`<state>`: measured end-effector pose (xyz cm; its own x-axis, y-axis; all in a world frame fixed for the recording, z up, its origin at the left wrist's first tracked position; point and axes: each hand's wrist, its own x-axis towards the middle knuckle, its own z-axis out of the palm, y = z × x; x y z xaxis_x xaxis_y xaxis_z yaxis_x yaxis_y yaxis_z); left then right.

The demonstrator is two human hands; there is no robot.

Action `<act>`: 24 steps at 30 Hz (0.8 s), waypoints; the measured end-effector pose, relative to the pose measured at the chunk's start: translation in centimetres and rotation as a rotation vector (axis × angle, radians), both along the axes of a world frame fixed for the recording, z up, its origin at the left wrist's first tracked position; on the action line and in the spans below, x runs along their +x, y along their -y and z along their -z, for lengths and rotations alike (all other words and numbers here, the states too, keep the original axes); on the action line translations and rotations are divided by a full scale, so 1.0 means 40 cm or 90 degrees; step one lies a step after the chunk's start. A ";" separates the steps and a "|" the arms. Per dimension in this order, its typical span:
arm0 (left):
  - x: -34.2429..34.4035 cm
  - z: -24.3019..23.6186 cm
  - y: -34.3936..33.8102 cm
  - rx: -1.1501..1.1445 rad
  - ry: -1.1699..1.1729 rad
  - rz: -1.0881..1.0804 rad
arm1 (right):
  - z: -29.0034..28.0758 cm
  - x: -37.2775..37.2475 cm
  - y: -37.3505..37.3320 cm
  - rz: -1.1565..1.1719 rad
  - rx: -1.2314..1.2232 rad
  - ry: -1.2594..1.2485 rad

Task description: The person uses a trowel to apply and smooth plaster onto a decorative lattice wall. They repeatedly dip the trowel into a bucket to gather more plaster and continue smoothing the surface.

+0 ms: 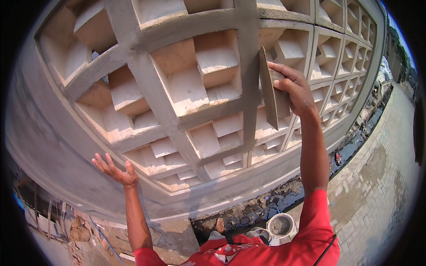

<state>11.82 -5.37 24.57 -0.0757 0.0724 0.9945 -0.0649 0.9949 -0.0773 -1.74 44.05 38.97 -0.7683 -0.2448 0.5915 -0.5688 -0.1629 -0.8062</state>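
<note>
Flat trowel (270, 93) stands upright right of upper centre; I cannot tell whether its blade touches the lattice wall (141, 73). I see the right hand (296, 88) gripping it from behind. At lower left, I see the left hand (116, 172) with fingers spread, near the wall's smooth grey border (57, 126). A bucket (292, 227) holding grey mix occupies the lower right of centre.

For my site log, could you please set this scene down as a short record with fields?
Right grip: holding a flat tool
Left grip: empty, fingers spread
Wall: pale openwork blocks in a grey grid
Tool touching wall: cannot tell
Bucket: round, grey material inside
Ground: pale paving at right, dark wet ditch along wall
</note>
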 end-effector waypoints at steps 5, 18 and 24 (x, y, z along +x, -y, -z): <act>0.001 -0.001 0.002 -0.017 -0.004 -0.006 | 0.065 0.028 -0.010 0.004 0.014 0.099; -0.001 0.003 0.013 -0.004 -0.003 0.006 | 0.036 0.008 -0.046 -0.108 -0.158 0.055; -0.007 0.006 0.007 0.000 0.001 0.021 | 0.111 0.004 -0.060 -0.011 -0.077 0.135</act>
